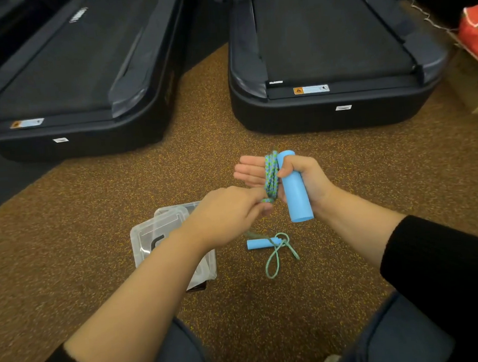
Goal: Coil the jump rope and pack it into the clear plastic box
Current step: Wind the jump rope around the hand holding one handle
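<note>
My right hand (pixel 302 176) holds one blue handle (pixel 295 194) of the jump rope under its thumb, fingers stretched out to the left. Several turns of the green-and-blue rope (pixel 271 175) are wound around those fingers. My left hand (pixel 228 212) pinches the rope just below the coil. The rest of the rope (pixel 277 256) hangs down to the floor, where the second blue handle (pixel 260 243) lies with a loose loop beside it. The clear plastic box (pixel 148 238) sits on the floor under my left forearm, partly hidden by it.
Two black treadmills (pixel 323 62) stand ahead, left and right, with a strip of speckled brown floor (pixel 210 112) between them. A red bag (pixel 476 31) and a cardboard box (pixel 477 93) are at the far right. My knees are at the bottom edge.
</note>
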Tool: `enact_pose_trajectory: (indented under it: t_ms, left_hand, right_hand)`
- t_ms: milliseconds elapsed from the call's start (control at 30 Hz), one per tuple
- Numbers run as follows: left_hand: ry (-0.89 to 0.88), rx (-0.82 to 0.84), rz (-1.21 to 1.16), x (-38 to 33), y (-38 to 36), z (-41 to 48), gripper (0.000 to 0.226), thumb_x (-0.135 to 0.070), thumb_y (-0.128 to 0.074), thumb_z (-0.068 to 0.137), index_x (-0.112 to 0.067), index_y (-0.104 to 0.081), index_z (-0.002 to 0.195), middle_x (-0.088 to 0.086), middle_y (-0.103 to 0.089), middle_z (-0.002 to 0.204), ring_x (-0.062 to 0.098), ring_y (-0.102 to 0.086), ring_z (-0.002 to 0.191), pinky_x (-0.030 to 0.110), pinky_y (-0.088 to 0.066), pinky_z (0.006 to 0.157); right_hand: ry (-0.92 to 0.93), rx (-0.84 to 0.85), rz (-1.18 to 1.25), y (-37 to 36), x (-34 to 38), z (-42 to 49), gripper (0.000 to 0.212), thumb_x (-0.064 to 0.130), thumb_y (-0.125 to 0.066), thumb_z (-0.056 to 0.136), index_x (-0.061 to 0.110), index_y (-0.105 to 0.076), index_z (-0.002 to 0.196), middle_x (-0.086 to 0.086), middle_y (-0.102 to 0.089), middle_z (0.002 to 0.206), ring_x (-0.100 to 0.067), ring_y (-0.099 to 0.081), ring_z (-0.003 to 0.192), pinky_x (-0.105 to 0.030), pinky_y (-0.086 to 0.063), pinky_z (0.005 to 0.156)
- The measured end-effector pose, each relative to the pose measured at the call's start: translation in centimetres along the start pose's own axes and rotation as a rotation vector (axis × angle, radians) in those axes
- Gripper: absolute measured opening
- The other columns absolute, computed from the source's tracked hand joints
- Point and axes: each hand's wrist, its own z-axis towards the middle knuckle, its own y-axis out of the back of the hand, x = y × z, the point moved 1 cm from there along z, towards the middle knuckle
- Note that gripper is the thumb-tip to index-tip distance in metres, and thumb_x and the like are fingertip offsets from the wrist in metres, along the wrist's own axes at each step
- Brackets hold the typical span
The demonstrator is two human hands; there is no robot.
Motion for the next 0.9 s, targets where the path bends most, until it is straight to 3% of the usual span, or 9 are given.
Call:
enact_pose_trajectory:
  t_ms: [100, 200, 267, 367, 467, 533, 633, 767, 900]
  left_hand:
    - [-0.035, -0.019, 0.019, 0.0, 0.2, -0.1, 0.021, -0.037, -0.037, 0.095, -0.022, -0.052, 0.097, 0.002, -0.065, 0.096, 0.027, -0.06, 0.09, 0.035, -0.042, 0.069]
    - [-0.054, -0.046, 0.027, 0.0, 0.3, -0.2, 0.018, -0.035, -0.035, 0.095, -0.022, -0.047, 0.09, 0.0, -0.058, 0.085, 0.029, -0.059, 0.086, 0.034, -0.039, 0.066]
    - [-0.081, -0.104, 0.01, 0.2, 0.6, -0.3, 0.019, -0.037, -0.031, 0.093, -0.024, -0.04, 0.084, -0.004, -0.047, 0.078, 0.029, -0.058, 0.08, 0.034, -0.037, 0.063]
    - [-0.11, -0.171, -0.02, 0.5, 0.9, -0.5, 0.028, -0.042, -0.025, 0.089, -0.02, -0.042, 0.082, -0.009, -0.044, 0.077, 0.025, -0.058, 0.076, 0.036, -0.043, 0.062]
    - [-0.1, -0.238, -0.014, 1.0, 1.3, -0.6, 0.035, -0.046, -0.027, 0.088, -0.019, -0.048, 0.085, -0.011, -0.051, 0.075, 0.02, -0.058, 0.077, 0.038, -0.046, 0.065]
    - [-0.106, -0.279, -0.035, 1.5, 1.7, -0.4, 0.033, -0.046, -0.03, 0.087, -0.02, -0.051, 0.086, -0.014, -0.048, 0.072, 0.015, -0.055, 0.073, 0.032, -0.041, 0.064]
    - [-0.124, -0.265, -0.114, 2.2, 1.8, -0.3, 0.024, -0.042, -0.036, 0.089, -0.024, -0.051, 0.084, -0.02, -0.044, 0.065, -0.003, -0.041, 0.068, 0.03, -0.036, 0.07]
    - [-0.091, -0.274, -0.276, 2.7, 1.6, -0.2, 0.017, -0.04, -0.041, 0.089, -0.03, -0.048, 0.078, -0.019, -0.048, 0.065, -0.007, -0.045, 0.067, 0.024, -0.036, 0.069]
    - [0.002, -0.264, -0.541, 2.7, 1.5, -0.4, 0.017, -0.03, -0.045, 0.09, -0.018, -0.053, 0.081, -0.011, -0.051, 0.069, -0.001, -0.046, 0.067, 0.012, -0.035, 0.064]
  right_hand:
    - [-0.024, -0.016, -0.037, -0.2, -0.4, -0.2, 0.069, 0.01, -0.048, 0.052, -0.005, -0.053, 0.12, -0.021, -0.066, 0.113, -0.03, -0.064, 0.107, -0.036, -0.054, 0.085]
    - [-0.052, -0.047, -0.126, 0.0, -0.8, -0.4, 0.065, 0.01, -0.047, 0.053, 0.0, -0.058, 0.117, -0.016, -0.068, 0.112, -0.025, -0.066, 0.102, -0.034, -0.051, 0.077]
    - [-0.075, -0.032, -0.14, 0.0, -1.1, -0.5, 0.058, 0.006, -0.038, 0.057, 0.003, -0.064, 0.108, -0.01, -0.073, 0.095, -0.017, -0.069, 0.079, -0.025, -0.052, 0.065]
    - [-0.087, -0.109, -0.169, 0.0, -1.7, -0.8, 0.036, 0.008, -0.038, 0.057, 0.01, -0.071, 0.071, -0.004, -0.067, 0.062, -0.013, -0.058, 0.053, -0.023, -0.046, 0.057]
    - [-0.129, -0.123, -0.165, -0.1, -2.2, -0.8, 0.026, 0.007, -0.049, 0.052, 0.002, -0.059, 0.075, -0.013, -0.061, 0.069, -0.022, -0.057, 0.062, -0.031, -0.047, 0.068]
    - [-0.173, -0.063, -0.126, -0.6, -2.5, -1.0, 0.025, 0.002, -0.043, 0.061, -0.003, -0.056, 0.082, -0.014, -0.067, 0.071, -0.022, -0.066, 0.064, -0.028, -0.055, 0.067]
    - [-0.217, 0.023, -0.093, -1.2, -3.1, -1.2, 0.047, 0.001, -0.044, 0.051, -0.006, -0.056, 0.096, -0.018, -0.07, 0.084, -0.026, -0.069, 0.079, -0.032, -0.058, 0.075]
    - [-0.218, 0.091, -0.135, -1.3, -3.6, -0.9, 0.059, 0.001, -0.053, 0.046, -0.006, -0.059, 0.105, -0.021, -0.069, 0.096, -0.031, -0.068, 0.092, -0.037, -0.055, 0.087]
    - [-0.199, 0.179, -0.033, -2.1, -3.4, -1.1, 0.045, -0.001, -0.045, 0.044, 0.003, -0.074, 0.077, -0.012, -0.072, 0.079, -0.021, -0.071, 0.078, -0.029, -0.057, 0.075]
